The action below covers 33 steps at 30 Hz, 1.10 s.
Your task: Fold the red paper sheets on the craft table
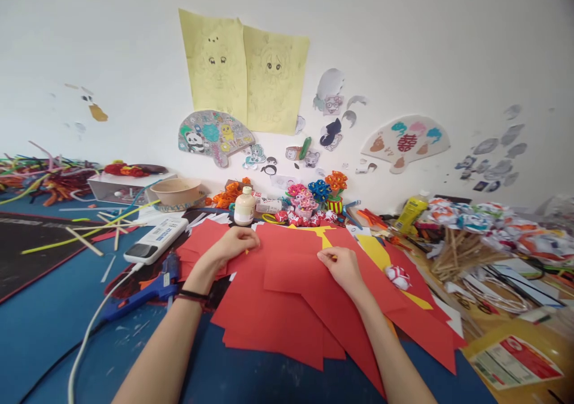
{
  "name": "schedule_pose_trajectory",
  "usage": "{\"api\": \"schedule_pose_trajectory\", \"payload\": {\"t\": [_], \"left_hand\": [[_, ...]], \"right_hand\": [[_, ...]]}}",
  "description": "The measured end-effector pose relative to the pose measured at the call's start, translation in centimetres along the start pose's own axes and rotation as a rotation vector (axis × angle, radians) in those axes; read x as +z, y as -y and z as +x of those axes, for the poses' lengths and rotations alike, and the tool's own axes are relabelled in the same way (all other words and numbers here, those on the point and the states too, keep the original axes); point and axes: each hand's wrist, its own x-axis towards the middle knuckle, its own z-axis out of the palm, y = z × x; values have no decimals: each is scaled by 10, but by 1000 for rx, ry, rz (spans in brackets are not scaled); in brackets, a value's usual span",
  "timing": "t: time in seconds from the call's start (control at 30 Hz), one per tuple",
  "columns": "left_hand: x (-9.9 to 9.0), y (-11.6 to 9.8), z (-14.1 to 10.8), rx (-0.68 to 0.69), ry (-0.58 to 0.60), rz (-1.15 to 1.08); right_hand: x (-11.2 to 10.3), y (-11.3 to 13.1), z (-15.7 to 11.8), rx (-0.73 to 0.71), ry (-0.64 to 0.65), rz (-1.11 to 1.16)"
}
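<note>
My left hand [236,244] is closed in a pinch at the left edge of a red sheet of paper [291,239], near its upper part. My right hand [343,268] pinches the right side of the red paper between thumb and fingertips. A crease or overlapping edge runs across the paper between my hands. Beneath it, several more red sheets [273,320] lie spread over one another on the blue mat [251,380]. The fingertips cover the exact spots where the paper is gripped.
Left of the paper are a blue glue gun [165,281] and a white power strip [156,241]. A cream bottle [244,207] stands behind it, beside pipe-cleaner flowers [301,199]. To the right lie a red-and-white ball [397,277], wooden sticks [452,254] and a yellow bottle [411,211].
</note>
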Motion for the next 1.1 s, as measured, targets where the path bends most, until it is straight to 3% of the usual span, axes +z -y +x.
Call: {"api": "schedule_pose_trajectory", "payload": {"t": [0.1, 0.17, 0.27, 0.37, 0.5, 0.63, 0.73, 0.9, 1.1], "left_hand": [[8, -3, 3, 52, -231, 94], [23, -9, 3, 127, -280, 269], [52, -17, 0, 229, -164, 609], [68, -21, -4, 225, -43, 757], [65, -19, -4, 215, -12, 740], [68, -18, -4, 315, 9, 771], [77, -19, -6, 405, 53, 795], [83, -23, -11, 483, 89, 797], [81, -23, -10, 486, 75, 774]], "right_hand": [[3, 1, -1, 48, 15, 7], [8, 3, -2, 75, 44, 19], [15, 8, -6, 94, 70, 51], [16, 11, -8, 129, 73, 115], [11, 21, -11, 75, 125, 143], [13, 36, -14, -115, 140, -12], [19, 43, -17, -188, 171, 7], [23, 43, -20, -135, 302, 186], [23, 41, -19, -96, 333, 290]]}}
